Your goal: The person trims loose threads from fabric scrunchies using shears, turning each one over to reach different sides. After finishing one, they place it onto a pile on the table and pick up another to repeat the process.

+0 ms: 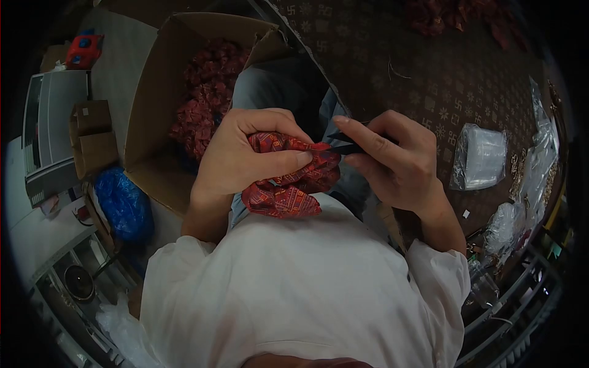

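In front of my chest, my left hand [254, 150] pinches a gathered red patterned fabric piece [285, 199] between thumb and fingers. The piece is bunched in folds, much like a scrunchie, with small orange and purple print. To its right, my right hand [396, 159] has thumb and fingers closed on a small dark pointed tool [347, 148]. Its tip reaches the right edge of the fabric near my left thumb. The rest of the tool is hidden in my right hand, so its exact kind cannot be made out.
An open cardboard box [150, 92] at the left holds a heap of similar red fabric pieces [211, 86]. On the brown patterned cloth [392, 67] at the right lie clear plastic bags [481, 158]; more red pieces [454, 15] sit at its far edge. A blue plastic bag [123, 205] stands left.
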Demonstrator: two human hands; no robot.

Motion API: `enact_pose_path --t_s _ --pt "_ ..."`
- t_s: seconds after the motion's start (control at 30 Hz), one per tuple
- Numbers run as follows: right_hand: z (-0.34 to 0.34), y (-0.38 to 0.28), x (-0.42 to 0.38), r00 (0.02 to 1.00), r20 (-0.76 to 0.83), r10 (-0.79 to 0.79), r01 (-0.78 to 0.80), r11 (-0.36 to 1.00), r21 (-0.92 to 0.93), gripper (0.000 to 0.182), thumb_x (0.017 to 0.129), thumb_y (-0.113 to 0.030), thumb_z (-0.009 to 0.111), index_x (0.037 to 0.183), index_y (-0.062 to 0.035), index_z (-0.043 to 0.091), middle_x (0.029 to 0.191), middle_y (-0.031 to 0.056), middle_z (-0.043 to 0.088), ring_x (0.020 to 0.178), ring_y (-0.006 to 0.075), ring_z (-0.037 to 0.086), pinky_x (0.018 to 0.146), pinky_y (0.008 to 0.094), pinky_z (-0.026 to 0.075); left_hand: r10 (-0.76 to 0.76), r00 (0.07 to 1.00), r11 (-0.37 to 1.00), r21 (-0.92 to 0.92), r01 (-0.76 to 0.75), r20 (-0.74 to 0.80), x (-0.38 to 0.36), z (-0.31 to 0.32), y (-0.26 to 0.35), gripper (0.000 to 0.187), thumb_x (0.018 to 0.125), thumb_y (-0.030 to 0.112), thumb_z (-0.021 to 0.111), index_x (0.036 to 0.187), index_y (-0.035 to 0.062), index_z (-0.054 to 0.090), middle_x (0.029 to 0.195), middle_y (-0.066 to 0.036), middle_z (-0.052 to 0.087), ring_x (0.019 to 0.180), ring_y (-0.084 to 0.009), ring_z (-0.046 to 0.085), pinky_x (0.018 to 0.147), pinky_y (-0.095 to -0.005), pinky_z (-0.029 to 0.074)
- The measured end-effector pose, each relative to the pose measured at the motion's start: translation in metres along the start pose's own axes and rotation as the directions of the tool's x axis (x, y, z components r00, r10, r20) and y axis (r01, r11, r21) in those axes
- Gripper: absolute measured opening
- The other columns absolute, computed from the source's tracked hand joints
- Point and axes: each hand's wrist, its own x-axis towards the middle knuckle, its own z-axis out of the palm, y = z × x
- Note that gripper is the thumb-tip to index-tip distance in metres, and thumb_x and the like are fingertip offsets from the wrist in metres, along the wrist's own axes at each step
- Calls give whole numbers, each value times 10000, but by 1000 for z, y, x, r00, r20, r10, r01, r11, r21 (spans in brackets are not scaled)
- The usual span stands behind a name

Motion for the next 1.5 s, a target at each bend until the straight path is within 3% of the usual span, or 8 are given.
enact_pose_path --t_s 0.37,1.3,1.4,1.43,1.47,1.5 --pt "6 -3 -3 999 -33 2 0 998 59 369 663 -194 701 1023 -133 647 605 26 483 488 143 482 421 255 384 18 999 1000 -10 -17 41 2 4 -2 119 666 -8 687 781 -14 656 713 -28 577 639 -80 554 572 -189 421" --pt "10 -6 -7 998 -55 -29 30 1000 7 324 650 -171 706 971 -145 667 587 14 478 448 147 450 389 254 347 8 999 1000 -3 -8 43 4 4 -5 111 655 -16 685 760 -14 647 695 -17 562 622 -75 542 561 -190 405" --pt "5 -7 -5 994 -18 112 -108 983 148 241 719 -158 681 953 -101 666 597 15 500 476 114 464 418 233 352 -8 999 998 -55 11 47 3 4 -6 117 653 -20 682 767 -12 653 698 -20 564 628 -77 544 572 -188 408" --pt "1 -5 -4 939 35 342 -329 865 378 216 759 -165 659 954 -74 656 617 17 520 510 91 478 442 221 358 -25 998 997 -67 29 52 3 4 -5 121 652 -18 683 770 -11 655 699 -21 565 632 -77 545 576 -188 409" --pt "-1 -4 -4 835 139 533 -508 649 567 201 798 -171 637 956 -47 647 636 19 540 544 68 492 466 210 364 -41 998 996 -80 45 56 2 5 -5 125 651 -17 684 772 -11 656 700 -21 566 636 -77 546 581 -188 410" --pt "0 -4 -4 835 140 532 -508 649 567 201 798 -171 637 956 -47 647 636 19 540 544 68 492 466 210 364 -41 998 996 -80 45 55 2 5 -4 125 651 -17 684 772 -11 656 700 -21 566 636 -77 546 581 -188 410"
